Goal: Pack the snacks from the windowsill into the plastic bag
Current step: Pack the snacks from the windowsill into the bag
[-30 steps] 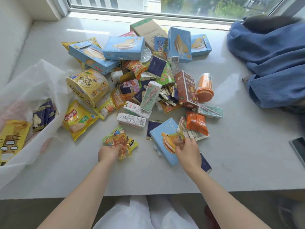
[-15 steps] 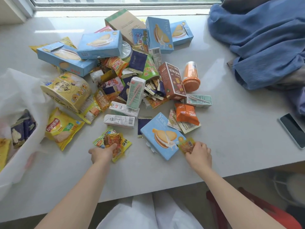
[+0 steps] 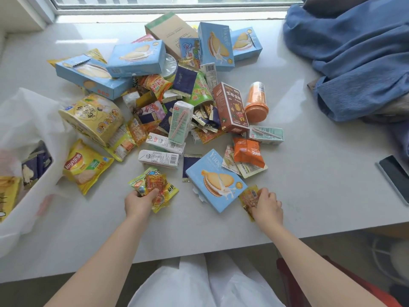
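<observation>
We see the left hand (image 3: 139,202) gripping a small clutch of yellow packets (image 3: 155,187) on the sill (image 3: 309,185), fingers curled over their near edge. The right hand (image 3: 266,208) pinches an orange packet (image 3: 249,199) just beside the near corner of a blue box (image 3: 215,180). The bag (image 3: 28,120) lies open at the left edge, with a dark blue packet (image 3: 36,165) and something yellow inside. The snack pile (image 3: 177,103) sits mid-sill; a chips bag (image 3: 85,166) lies between it and the bag. Blue cloth (image 3: 354,56) is heaped at the right, and a phone (image 3: 395,176) lies near the right edge.
</observation>
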